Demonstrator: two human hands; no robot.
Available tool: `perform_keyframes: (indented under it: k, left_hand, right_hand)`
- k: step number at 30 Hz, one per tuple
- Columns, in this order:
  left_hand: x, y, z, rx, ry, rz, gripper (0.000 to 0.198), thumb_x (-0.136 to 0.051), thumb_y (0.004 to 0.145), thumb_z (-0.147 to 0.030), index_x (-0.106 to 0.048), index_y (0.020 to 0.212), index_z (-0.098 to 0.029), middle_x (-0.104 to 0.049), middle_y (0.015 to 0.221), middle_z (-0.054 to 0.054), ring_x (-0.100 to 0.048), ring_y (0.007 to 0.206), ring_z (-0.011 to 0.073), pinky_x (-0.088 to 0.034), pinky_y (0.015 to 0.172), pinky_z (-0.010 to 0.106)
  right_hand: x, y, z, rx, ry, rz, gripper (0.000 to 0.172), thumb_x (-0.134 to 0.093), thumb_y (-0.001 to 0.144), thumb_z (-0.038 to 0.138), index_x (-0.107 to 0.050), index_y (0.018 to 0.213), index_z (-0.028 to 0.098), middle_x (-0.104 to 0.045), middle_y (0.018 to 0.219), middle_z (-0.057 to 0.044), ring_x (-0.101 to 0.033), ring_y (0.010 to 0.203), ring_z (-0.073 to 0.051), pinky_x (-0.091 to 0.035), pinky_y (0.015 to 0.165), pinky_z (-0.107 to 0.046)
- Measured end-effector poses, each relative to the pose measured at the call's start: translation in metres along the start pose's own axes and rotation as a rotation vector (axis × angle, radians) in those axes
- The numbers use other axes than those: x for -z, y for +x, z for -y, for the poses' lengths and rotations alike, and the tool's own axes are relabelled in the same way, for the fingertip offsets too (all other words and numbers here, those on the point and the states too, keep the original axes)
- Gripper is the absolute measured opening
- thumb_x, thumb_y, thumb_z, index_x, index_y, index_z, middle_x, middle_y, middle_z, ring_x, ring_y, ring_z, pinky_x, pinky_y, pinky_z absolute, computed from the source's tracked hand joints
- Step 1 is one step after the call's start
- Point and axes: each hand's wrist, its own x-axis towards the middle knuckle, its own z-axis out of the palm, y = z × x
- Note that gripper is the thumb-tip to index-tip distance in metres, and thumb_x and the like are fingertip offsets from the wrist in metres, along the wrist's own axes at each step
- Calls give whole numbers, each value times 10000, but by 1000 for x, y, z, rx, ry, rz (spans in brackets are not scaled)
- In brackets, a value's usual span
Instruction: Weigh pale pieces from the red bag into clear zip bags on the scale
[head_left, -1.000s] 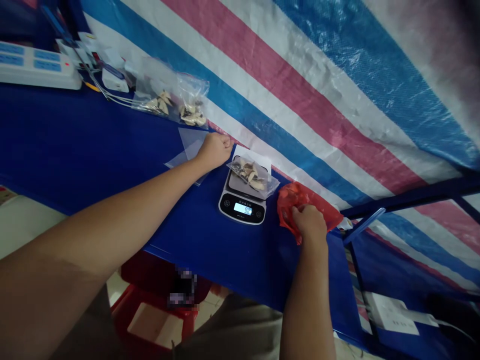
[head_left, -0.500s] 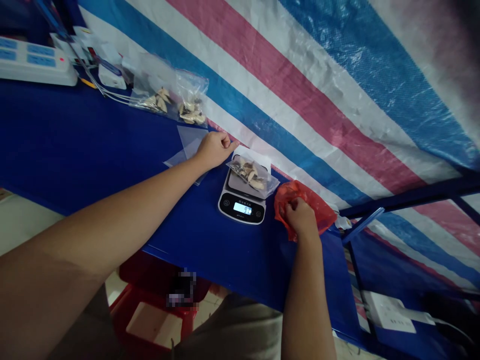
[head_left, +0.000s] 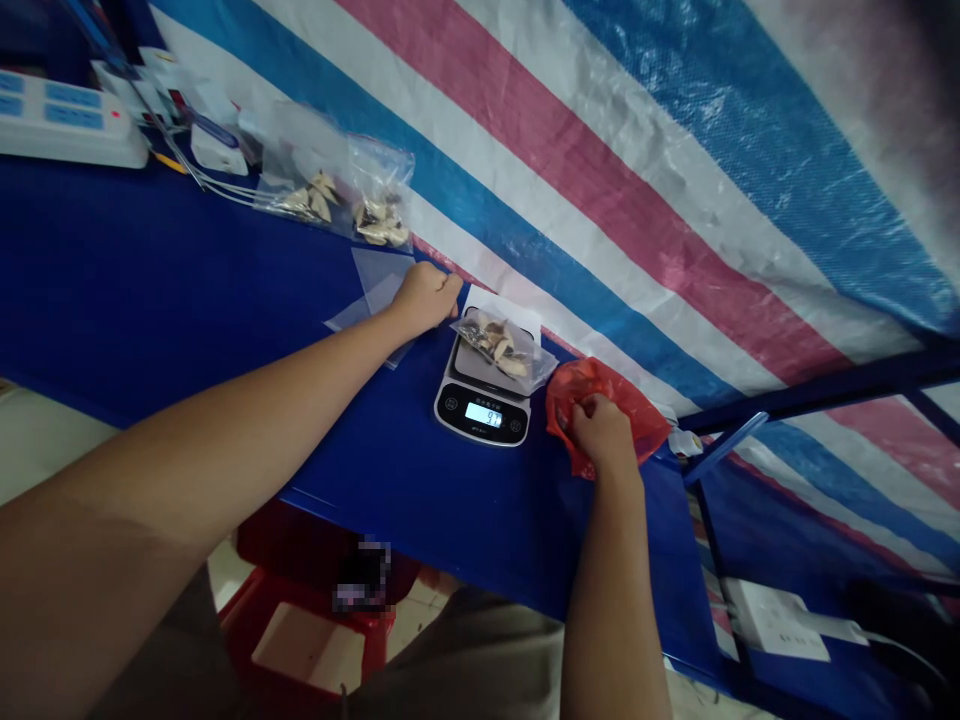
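Note:
A small digital scale (head_left: 481, 408) stands on the blue table (head_left: 187, 300) with its display lit. On its platform lies a clear plastic bag (head_left: 504, 347) of pale dried pieces. My left hand (head_left: 426, 296) rests just left of the scale, fingers curled closed on the table beside a flat empty clear bag (head_left: 373, 284); nothing shows in its fingers. My right hand (head_left: 600, 432) is closed on a crumpled red plastic bag (head_left: 626, 400) to the right of the scale.
Two filled clear bags (head_left: 345, 195) lie at the back left, near a white power strip (head_left: 67, 125), chargers and cables. A striped blue, pink and white tarp (head_left: 637, 170) hangs behind the table. A red stool (head_left: 300, 610) stands under the table's edge.
My right hand has drawn slightly left and nearer the scale with the red bag. My left hand has barely shifted. The scale's reading has changed.

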Motion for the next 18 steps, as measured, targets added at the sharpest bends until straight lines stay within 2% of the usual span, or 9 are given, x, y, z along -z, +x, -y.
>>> perform_keyframes:
  k: [4,8,12,18]
  left_hand:
    - [2,0,-3,7,48,-10,455,-483,902,-195,-507,448,-188,-455,406,1,-503,486,136,-458,646,300]
    - [1,1,-1,-38,81,-23,467,-492,897,-203,-423,435,-205,-407,419,2,-494,533,146,-442,675,307]
    - [-2,3,5,-76,42,4,450,-470,900,-186,-467,449,-197,-417,425,12,-506,553,155,-434,688,310]
    - [-3,5,11,-116,14,-71,381,-513,876,-221,-445,502,-211,-363,432,-10,-500,571,166,-395,649,315]
  right_hand:
    - [1,0,-1,22,-5,18,165,-574,904,235,-721,937,169,-742,920,-112,-679,885,-237,-426,734,-294]
    - [1,-1,-2,45,35,3,122,-610,871,198,-718,924,176,-736,886,-87,-672,839,-212,-422,714,-278]
    - [-1,-1,-1,63,81,-29,82,-631,842,177,-705,877,181,-726,835,-64,-658,786,-195,-415,695,-273]
    - [-3,2,1,83,173,-75,99,-609,830,179,-693,884,178,-725,847,-54,-654,785,-181,-434,750,-272]
